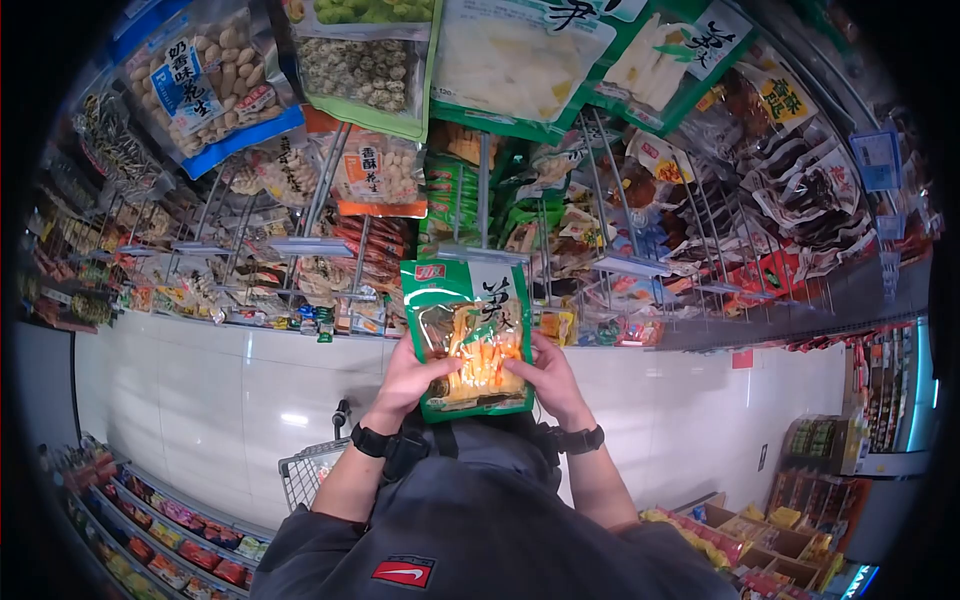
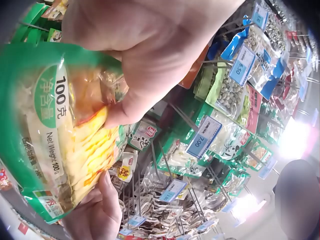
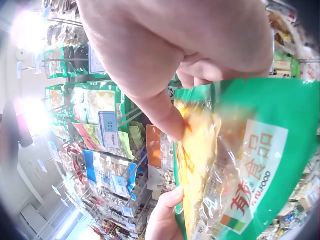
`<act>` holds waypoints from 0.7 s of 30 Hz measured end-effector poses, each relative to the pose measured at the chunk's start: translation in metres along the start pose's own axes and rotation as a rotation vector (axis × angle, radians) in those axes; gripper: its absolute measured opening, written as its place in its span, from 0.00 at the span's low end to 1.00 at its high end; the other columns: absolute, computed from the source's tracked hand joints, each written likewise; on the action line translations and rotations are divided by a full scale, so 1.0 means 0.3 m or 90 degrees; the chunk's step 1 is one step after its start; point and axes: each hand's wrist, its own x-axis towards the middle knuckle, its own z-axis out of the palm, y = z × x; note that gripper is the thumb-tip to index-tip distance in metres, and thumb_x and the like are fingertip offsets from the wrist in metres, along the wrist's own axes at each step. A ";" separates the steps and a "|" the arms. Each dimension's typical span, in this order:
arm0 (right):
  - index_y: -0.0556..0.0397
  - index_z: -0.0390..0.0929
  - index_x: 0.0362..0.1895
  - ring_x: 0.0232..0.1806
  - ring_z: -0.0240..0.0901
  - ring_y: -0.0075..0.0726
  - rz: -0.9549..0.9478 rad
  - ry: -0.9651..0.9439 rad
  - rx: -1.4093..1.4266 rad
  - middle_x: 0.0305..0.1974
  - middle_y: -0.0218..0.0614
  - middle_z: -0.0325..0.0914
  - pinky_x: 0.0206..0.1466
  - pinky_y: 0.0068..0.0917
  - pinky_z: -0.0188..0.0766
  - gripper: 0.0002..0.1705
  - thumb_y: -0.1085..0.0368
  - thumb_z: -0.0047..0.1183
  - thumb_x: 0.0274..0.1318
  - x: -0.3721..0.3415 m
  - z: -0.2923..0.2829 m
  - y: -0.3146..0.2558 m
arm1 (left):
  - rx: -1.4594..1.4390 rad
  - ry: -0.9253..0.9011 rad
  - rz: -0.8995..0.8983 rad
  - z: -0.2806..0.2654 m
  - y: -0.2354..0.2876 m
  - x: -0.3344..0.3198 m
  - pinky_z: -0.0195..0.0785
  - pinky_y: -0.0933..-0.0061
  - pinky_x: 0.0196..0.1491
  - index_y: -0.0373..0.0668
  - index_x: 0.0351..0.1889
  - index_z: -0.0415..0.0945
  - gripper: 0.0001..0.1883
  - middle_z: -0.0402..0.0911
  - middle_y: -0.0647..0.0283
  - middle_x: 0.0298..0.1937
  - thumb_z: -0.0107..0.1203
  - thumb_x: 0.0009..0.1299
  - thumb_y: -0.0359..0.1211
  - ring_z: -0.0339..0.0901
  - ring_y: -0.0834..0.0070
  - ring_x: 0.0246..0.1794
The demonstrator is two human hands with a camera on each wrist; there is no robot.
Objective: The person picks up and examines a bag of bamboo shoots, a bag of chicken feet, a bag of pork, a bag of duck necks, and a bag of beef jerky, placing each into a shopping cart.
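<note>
A green-edged bag [image 1: 470,340] with a clear window shows yellow-orange strips inside, held upright in front of the person's chest. My left hand [image 1: 408,378] grips its left side, thumb on the front. On the opposite side my right hand [image 1: 550,378] pinches it the same way. In the left wrist view the left hand [image 2: 145,55] presses its thumb on the window of the bag [image 2: 65,135]. The right wrist view has the right hand [image 3: 170,55] with its thumb on the front of the bag [image 3: 240,160]; its other fingers are partly hidden behind.
Hooks with hanging snack bags [image 1: 380,175] and price tags [image 2: 204,137] fill the rack ahead. A wire shopping cart [image 1: 300,475] stands at the left on the pale floor [image 1: 200,380]. Low shelves [image 1: 160,520] line the lower left; boxes of goods [image 1: 770,540] stand at the lower right.
</note>
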 end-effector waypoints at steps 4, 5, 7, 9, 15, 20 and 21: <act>0.59 0.68 0.60 0.49 0.76 0.26 0.007 -0.007 -0.012 0.49 0.36 0.80 0.55 0.24 0.73 0.27 0.76 0.58 0.55 -0.001 -0.006 -0.013 | 0.033 -0.005 -0.013 -0.004 0.001 -0.009 0.75 0.71 0.47 0.38 0.50 0.70 0.21 0.81 0.62 0.45 0.62 0.60 0.18 0.80 0.75 0.44; 0.60 0.68 0.60 0.49 0.76 0.25 0.002 -0.007 -0.021 0.49 0.37 0.80 0.54 0.24 0.73 0.26 0.75 0.58 0.56 -0.001 -0.008 -0.018 | 0.033 -0.006 -0.013 0.002 0.006 -0.009 0.75 0.71 0.47 0.38 0.50 0.70 0.21 0.81 0.62 0.45 0.62 0.60 0.18 0.80 0.75 0.44; 0.61 0.68 0.60 0.49 0.76 0.25 -0.002 -0.007 -0.031 0.49 0.37 0.80 0.54 0.24 0.73 0.26 0.75 0.58 0.57 -0.003 -0.016 -0.026 | 0.002 -0.023 -0.011 0.013 0.012 -0.008 0.75 0.73 0.46 0.39 0.49 0.70 0.20 0.81 0.62 0.44 0.62 0.61 0.18 0.80 0.75 0.43; 0.61 0.69 0.59 0.48 0.76 0.25 -0.002 0.003 -0.042 0.48 0.36 0.80 0.54 0.24 0.73 0.25 0.74 0.58 0.57 0.000 -0.024 -0.034 | -0.015 -0.019 -0.045 -0.015 -0.004 -0.002 0.75 0.73 0.45 0.39 0.49 0.70 0.20 0.81 0.63 0.44 0.63 0.61 0.19 0.80 0.75 0.43; 0.61 0.70 0.58 0.48 0.76 0.23 -0.008 0.009 -0.052 0.48 0.36 0.80 0.53 0.23 0.73 0.24 0.74 0.59 0.57 0.002 -0.030 -0.038 | -0.036 -0.003 -0.054 -0.027 -0.019 0.003 0.77 0.74 0.41 0.40 0.49 0.70 0.20 0.81 0.63 0.42 0.63 0.62 0.20 0.80 0.75 0.42; 0.60 0.70 0.57 0.48 0.76 0.23 -0.012 0.006 -0.049 0.48 0.35 0.80 0.53 0.22 0.73 0.24 0.74 0.59 0.56 0.001 -0.016 -0.036 | -0.028 0.008 -0.043 -0.047 -0.045 0.011 0.78 0.74 0.40 0.40 0.49 0.69 0.20 0.80 0.62 0.42 0.64 0.61 0.20 0.80 0.75 0.42; 0.59 0.71 0.57 0.48 0.76 0.23 -0.017 0.006 -0.044 0.48 0.35 0.80 0.52 0.22 0.73 0.24 0.74 0.59 0.56 0.002 -0.014 -0.034 | -0.011 0.012 -0.034 -0.049 -0.046 0.011 0.77 0.74 0.40 0.40 0.50 0.69 0.21 0.80 0.62 0.43 0.64 0.60 0.20 0.80 0.75 0.41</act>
